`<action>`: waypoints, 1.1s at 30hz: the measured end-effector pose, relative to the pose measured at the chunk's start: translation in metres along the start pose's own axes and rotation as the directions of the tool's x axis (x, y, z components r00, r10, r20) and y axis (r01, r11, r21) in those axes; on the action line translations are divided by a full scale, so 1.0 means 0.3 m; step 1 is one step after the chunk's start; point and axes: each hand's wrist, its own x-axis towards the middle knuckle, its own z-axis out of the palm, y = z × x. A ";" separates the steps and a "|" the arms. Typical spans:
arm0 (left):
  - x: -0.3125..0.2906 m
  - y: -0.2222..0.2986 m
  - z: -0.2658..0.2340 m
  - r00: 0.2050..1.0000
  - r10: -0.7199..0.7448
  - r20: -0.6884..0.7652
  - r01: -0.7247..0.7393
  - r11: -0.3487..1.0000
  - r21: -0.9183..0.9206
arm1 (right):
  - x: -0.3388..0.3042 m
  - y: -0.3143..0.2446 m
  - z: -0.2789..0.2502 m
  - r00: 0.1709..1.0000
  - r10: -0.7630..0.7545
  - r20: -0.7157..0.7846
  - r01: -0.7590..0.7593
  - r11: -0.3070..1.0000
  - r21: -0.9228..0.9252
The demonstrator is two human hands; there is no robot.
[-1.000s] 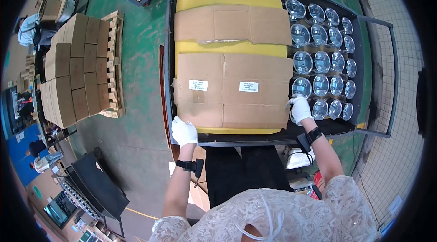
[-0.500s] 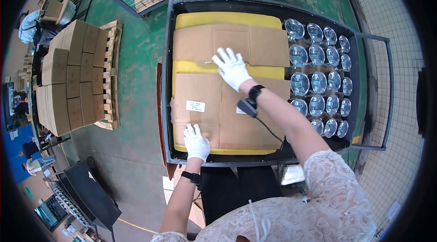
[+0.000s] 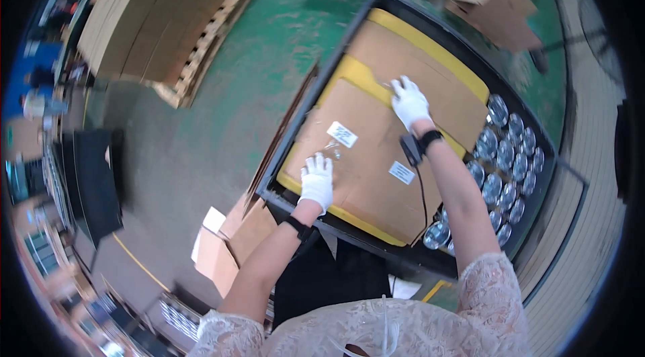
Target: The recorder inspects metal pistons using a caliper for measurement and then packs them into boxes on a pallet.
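My left hand (image 3: 316, 181), in a white glove, lies open on the near flattened cardboard sheet (image 3: 363, 172), beside a white label (image 3: 342, 134). My right hand (image 3: 410, 103), gloved too, rests with its fingers stretched out near the gap between that sheet and the far cardboard sheet (image 3: 430, 71). Neither hand is closed on anything. Under both sheets is a yellow layer (image 3: 363, 73), showing at the edges and in the gap. All of it sits in a dark-rimmed cart (image 3: 349, 33). Rows of shiny, round, mirror-like pieces (image 3: 492, 188) stand at the cart's right end.
Stacked cardboard boxes (image 3: 138, 18) stand on a wooden pallet (image 3: 222, 28) at the far left. An open carton (image 3: 250, 235) is by the cart's near left corner. Folded cardboard (image 3: 494, 4) lies beyond the cart, and a metal handle frame (image 3: 568, 233) juts out right.
My view has turned, so the cart now appears slanted and farther right. Both hands remain on the cardboard, with the left at its near left part.
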 end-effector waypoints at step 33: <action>-1.242 -0.660 0.725 0.671 -0.553 0.494 0.704 0.264 -0.660 | -0.850 -0.926 0.202 0.942 -0.028 0.334 0.058 0.995 -0.081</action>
